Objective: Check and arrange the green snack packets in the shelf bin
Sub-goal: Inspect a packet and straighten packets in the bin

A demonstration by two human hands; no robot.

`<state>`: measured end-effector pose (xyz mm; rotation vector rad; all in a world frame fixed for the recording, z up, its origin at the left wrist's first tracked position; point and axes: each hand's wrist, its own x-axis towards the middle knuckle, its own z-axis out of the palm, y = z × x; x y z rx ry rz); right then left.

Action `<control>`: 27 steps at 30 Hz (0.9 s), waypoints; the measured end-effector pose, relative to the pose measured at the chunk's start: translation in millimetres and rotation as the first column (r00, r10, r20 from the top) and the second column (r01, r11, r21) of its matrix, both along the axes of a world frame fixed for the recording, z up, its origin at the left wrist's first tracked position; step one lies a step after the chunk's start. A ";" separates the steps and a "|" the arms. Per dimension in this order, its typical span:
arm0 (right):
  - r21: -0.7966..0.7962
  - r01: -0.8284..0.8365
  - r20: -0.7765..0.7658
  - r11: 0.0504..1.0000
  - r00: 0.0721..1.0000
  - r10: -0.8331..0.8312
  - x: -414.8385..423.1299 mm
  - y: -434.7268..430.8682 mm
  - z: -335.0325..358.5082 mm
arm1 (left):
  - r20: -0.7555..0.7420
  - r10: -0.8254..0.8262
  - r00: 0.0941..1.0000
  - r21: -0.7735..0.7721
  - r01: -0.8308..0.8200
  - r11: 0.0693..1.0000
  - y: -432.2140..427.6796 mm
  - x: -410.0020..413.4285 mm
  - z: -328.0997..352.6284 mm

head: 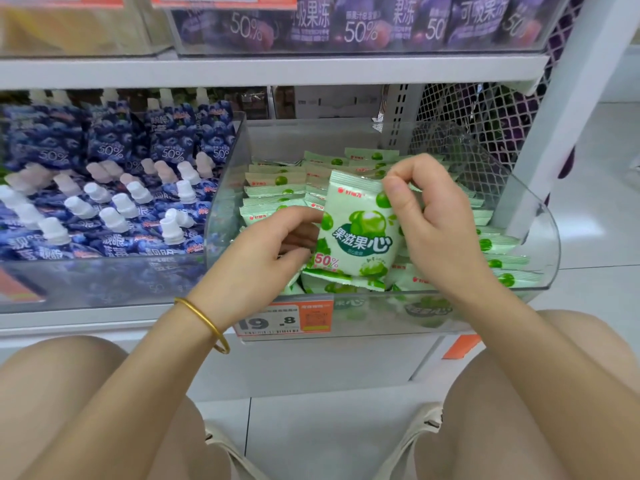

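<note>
— So, the glossy pale-green snack packet (356, 233)?
— Upright in the clear curved plastic bin (543, 237), over flat stacked packets (277, 181). The right hand (433, 220) pinches its crimped top corner; the left hand (273, 252) grips its left edge.

The light is bright, white and even, with only soft, faint shadows under the shelf edge (242, 69). The clear bin (535, 251) shows pale glare on its curved wall and hazy green reflections on its front. Print on the green packet (356, 233) at the centre is sharp. The purple pouches (363, 22) at the top are smeared with blur. The upright post (568, 98) leans with wide-lens distortion.
</note>
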<state>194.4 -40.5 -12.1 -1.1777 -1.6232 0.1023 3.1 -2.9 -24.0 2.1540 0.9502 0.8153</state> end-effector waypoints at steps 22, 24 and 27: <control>-0.338 -0.098 -0.440 0.936 0.896 -0.065 -13.5 59.1 14.5 | 0.278 0.132 0.951 -0.226 -0.069 0.972 20.6 1.9 27.0; -0.419 -0.191 -0.465 0.888 0.885 -0.029 -14.0 54.4 12.5 | 0.277 0.140 0.951 -0.226 -0.077 0.971 19.1 1.9 26.5; -0.389 -0.227 -0.477 0.893 0.879 0.016 -15.1 50.6 13.8 | 0.319 0.136 0.938 -0.243 -0.058 0.968 18.3 2.1 26.0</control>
